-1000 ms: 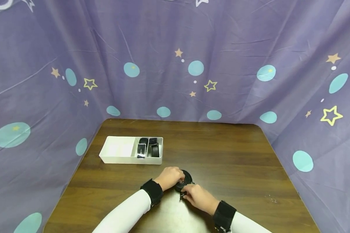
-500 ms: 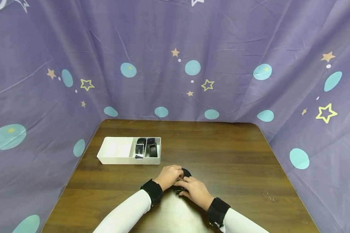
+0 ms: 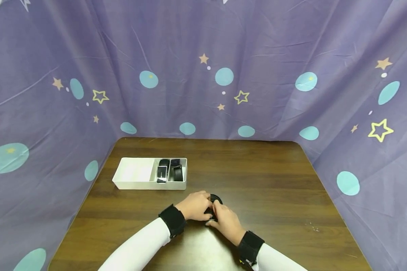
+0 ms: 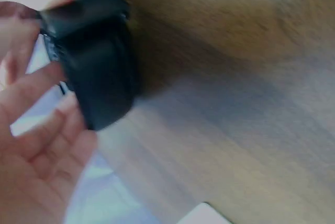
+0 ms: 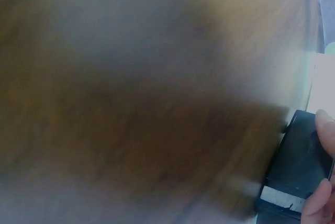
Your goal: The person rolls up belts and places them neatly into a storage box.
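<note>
A black belt (image 3: 217, 198), wound into a flat spiral coil, is between both hands near the middle of the table. My left hand (image 3: 195, 206) holds the coil's left side. From the right, my right hand (image 3: 227, 224) grips it with thumb and fingers. In the left wrist view the belt (image 4: 102, 77) shows its broad outer side, with the left hand's fingers (image 4: 47, 145) against its edge. At the right wrist view's edge, the belt (image 5: 298, 156) has a pale strip across it, beside fingertips (image 5: 325, 135). The hands hide much of the coil.
A white divided box (image 3: 135, 185) stands at the table's back left. Its two narrow right compartments hold rolled black belts (image 3: 178, 173) and one with a shiny buckle (image 3: 162, 173). The wooden table (image 3: 257, 173) meets a purple patterned curtain (image 3: 190, 45) behind and at the sides.
My right hand has moved up and left over the coil, and its loose end no longer sticks out at the front. The left hand has shifted slightly, its thumb now at the coil's near side.
</note>
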### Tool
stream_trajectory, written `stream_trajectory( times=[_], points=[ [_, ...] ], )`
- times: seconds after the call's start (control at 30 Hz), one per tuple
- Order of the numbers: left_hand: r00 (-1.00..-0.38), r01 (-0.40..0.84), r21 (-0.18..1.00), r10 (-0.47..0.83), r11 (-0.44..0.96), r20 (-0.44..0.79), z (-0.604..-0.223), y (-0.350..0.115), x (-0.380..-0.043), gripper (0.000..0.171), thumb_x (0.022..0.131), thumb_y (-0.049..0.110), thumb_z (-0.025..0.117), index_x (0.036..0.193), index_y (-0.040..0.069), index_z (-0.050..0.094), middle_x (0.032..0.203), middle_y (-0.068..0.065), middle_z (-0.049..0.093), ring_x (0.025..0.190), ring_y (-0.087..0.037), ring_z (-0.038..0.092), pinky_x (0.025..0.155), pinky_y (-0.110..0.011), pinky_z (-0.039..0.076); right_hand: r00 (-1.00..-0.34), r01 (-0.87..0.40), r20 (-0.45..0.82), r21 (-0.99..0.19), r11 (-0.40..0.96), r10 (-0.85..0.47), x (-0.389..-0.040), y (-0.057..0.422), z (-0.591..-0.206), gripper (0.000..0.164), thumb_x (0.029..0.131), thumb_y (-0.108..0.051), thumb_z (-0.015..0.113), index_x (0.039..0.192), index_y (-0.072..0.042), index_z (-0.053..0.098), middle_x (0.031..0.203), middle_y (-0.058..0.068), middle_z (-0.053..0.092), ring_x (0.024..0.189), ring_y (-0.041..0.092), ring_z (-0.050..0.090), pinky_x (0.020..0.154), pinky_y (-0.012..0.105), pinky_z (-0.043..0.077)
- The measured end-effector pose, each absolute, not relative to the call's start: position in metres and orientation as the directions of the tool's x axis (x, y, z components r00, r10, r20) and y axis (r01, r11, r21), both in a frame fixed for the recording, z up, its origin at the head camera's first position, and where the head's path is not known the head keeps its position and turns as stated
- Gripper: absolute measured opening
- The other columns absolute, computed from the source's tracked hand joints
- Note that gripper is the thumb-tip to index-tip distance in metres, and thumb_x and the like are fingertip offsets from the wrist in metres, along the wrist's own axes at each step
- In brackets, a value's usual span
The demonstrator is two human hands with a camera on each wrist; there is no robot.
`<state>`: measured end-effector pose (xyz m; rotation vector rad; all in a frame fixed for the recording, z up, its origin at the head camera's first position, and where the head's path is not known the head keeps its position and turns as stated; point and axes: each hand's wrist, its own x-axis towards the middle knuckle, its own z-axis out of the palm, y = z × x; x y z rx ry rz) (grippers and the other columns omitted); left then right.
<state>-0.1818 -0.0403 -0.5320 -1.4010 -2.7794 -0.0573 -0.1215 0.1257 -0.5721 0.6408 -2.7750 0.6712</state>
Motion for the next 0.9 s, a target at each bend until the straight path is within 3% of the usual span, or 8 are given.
stream_trajectory(
  times=[0.23,0.33,0.47,0.6,0.73,0.9],
  points=[
    [-0.628,0.779,-0.04,0.777,0.626,-0.045,-0.522,-0.034,-0.173,0.041,0.062,0.056,0.081,0.086,0.024,0.073,0.094,0.003,0.06,0.084,-0.012,0.052,0.072,-0.029,0.051,-0.865,-0.488,0.315,-0.349,0.8,-0.39,-0.118,0.125,-0.569,0.06,0.064,-0.032,0.087,0.1,-0.01,0.045,0.085,0.002,0.062,0.078,0.019,0.063,0.059,0.032,0.05],
    [-0.648,0.761,-0.065,0.762,0.645,-0.026,-0.526,-0.033,-0.169,0.046,0.06,0.059,0.081,0.086,0.021,0.073,0.095,0.003,0.059,0.086,-0.013,0.051,0.073,-0.029,0.051,-0.856,-0.516,0.26,-0.383,0.766,-0.447,-0.119,0.129,-0.565,0.056,0.066,-0.026,0.087,0.098,-0.011,0.045,0.08,-0.002,0.055,0.074,0.012,0.056,0.06,0.026,0.046],
    [-0.666,0.744,-0.061,0.746,0.665,-0.003,-0.531,-0.032,-0.166,0.043,0.062,0.054,0.08,0.087,0.02,0.071,0.098,0.002,0.059,0.088,-0.015,0.05,0.076,-0.029,0.05,-0.817,-0.537,0.13,-0.529,0.658,-0.562,-0.126,0.141,-0.551,0.039,0.075,-0.015,0.081,0.092,-0.01,0.046,0.074,-0.006,0.045,0.067,0.003,0.042,0.059,0.019,0.038],
    [-0.674,0.738,-0.057,0.739,0.672,-0.007,-0.534,-0.031,-0.165,0.043,0.063,0.051,0.079,0.092,0.02,0.071,0.103,0.001,0.059,0.092,-0.016,0.05,0.078,-0.03,0.049,-0.772,-0.53,0.044,-0.594,0.605,-0.633,-0.139,0.155,-0.535,0.022,0.085,-0.012,0.072,0.086,-0.013,0.05,0.071,-0.01,0.046,0.061,-0.002,0.04,0.055,0.018,0.038],
    [-0.673,0.737,-0.071,0.739,0.672,-0.001,-0.536,-0.03,-0.163,0.05,0.063,0.052,0.078,0.099,0.018,0.071,0.108,-0.001,0.059,0.095,-0.017,0.05,0.077,-0.03,0.048,-0.838,-0.49,0.061,-0.52,0.7,-0.542,-0.154,0.17,-0.528,0.021,0.086,-0.016,0.071,0.08,-0.019,0.051,0.068,-0.014,0.047,0.058,-0.002,0.042,0.051,0.019,0.037],
    [-0.685,0.724,-0.087,0.728,0.685,0.029,-0.541,-0.03,-0.158,0.054,0.062,0.052,0.078,0.102,0.017,0.07,0.111,-0.002,0.058,0.098,-0.019,0.05,0.077,-0.03,0.046,-0.946,-0.323,0.153,-0.43,0.843,-0.285,-0.172,0.189,-0.534,0.022,0.08,-0.012,0.072,0.077,-0.018,0.052,0.066,-0.01,0.05,0.057,0.004,0.044,0.05,0.024,0.036]
  ],
)
